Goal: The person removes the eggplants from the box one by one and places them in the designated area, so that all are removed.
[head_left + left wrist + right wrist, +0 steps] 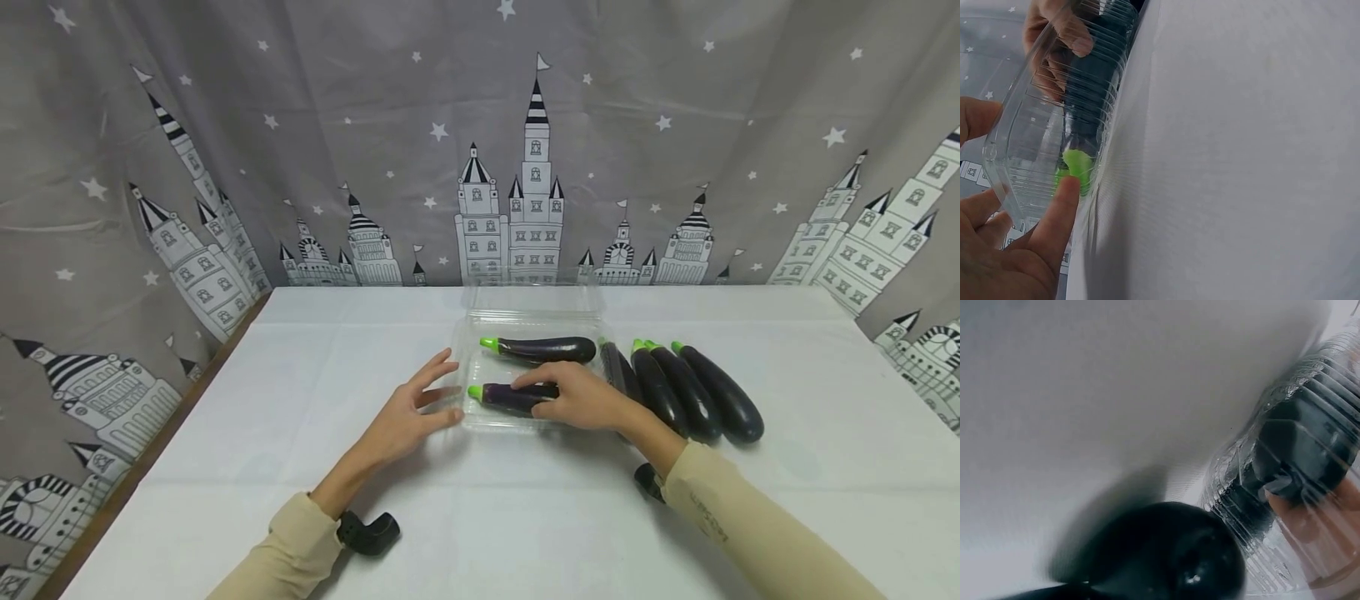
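A clear plastic clamshell container [468, 417] lies with its lid [532, 297] raised at the back. Inside it, one eggplant [555, 348] rests at the rear and another eggplant [498, 398] at the front, both with green stems to the left. My right hand [577, 396] holds the front eggplant from above, thumb on the near side. Beside the container's left wall is my left hand [416, 408], its fingers spread. In the left wrist view, a fingertip of the left hand [1029, 250] meets the wall by the green stem [1077, 165].
Several loose eggplants [723, 392] lie side by side to the right of the container, the closest one against its right wall. White cloth [525, 517] covers the table. A grey castle-print curtain [360, 125] hangs behind.
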A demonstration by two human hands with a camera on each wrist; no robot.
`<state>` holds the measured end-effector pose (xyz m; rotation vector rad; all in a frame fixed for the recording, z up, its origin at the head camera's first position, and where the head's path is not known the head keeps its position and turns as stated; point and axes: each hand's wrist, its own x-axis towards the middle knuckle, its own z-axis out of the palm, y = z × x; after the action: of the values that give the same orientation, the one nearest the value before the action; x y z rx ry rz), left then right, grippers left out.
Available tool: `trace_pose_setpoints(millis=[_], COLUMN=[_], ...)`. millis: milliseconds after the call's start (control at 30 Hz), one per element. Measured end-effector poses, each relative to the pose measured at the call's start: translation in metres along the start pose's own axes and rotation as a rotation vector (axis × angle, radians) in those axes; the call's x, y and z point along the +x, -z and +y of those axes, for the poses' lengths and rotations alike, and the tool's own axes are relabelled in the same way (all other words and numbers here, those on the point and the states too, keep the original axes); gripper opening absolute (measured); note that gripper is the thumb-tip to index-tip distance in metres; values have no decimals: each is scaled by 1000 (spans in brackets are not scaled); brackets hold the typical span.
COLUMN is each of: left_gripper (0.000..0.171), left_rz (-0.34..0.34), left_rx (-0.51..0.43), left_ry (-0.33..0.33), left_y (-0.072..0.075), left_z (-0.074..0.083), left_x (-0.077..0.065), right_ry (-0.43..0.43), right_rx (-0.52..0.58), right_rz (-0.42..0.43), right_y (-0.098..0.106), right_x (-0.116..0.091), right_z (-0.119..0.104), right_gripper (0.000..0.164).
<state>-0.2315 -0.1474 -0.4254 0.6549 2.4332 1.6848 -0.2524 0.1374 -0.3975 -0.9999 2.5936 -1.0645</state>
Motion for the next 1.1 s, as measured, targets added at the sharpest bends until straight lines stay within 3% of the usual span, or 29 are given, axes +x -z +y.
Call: trace_pose_setpoints(millis=[833, 1100], left_gripper=[68, 68], left_rz=[-3, -4], left_rx=[-11, -8], left_ry=[4, 7], left_y=[0, 0], left_z=[0, 0], left_x=[-1, -1], right_ry=[-15, 25], right_rx=[17, 22], right_rz=[-18, 37], right_y=[-2, -2], right_x=[-1, -2], right_z=[-1, 0], right_gripper=[36, 34])
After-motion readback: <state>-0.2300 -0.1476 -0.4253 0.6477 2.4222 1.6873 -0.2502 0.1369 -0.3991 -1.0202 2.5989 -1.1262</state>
